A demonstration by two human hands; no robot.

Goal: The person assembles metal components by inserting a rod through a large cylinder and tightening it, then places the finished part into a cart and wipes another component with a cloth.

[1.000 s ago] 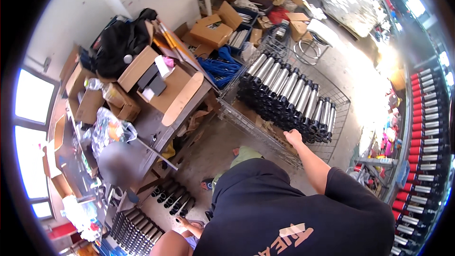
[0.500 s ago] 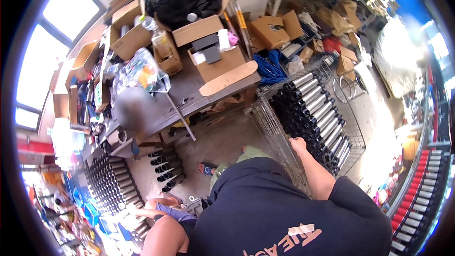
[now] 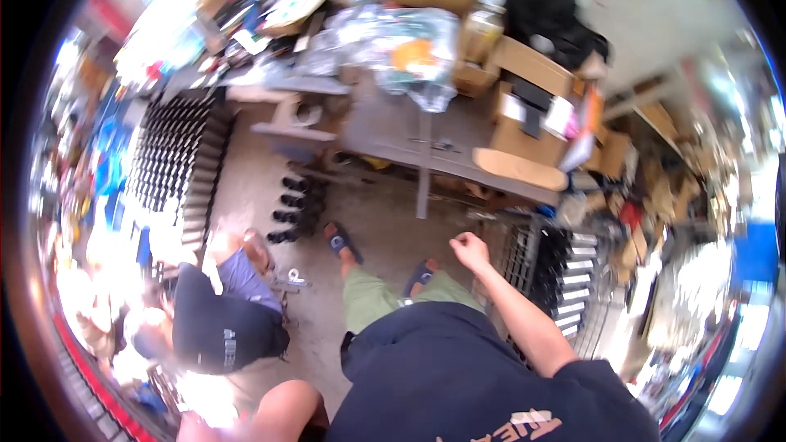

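Cluttered workshop floor is spreading below a grey worktable (image 3: 458, 135) that is carrying brown cardboard boxes (image 3: 532, 106) with white labels and clear plastic bags (image 3: 393, 49). The right hand (image 3: 468, 250) is curling into a loose fist, holding nothing, just beside a wire basket (image 3: 524, 250) of black-and-silver cylinders (image 3: 573, 278). The left hand is sitting out of view.

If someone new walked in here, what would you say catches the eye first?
Probably the person's right hand, closed in a loose fist beside the wire basket of black and silver cylinders at right. Then the cluttered grey table above, piled with cardboard boxes, and the rows of black cylinders on the floor at left.
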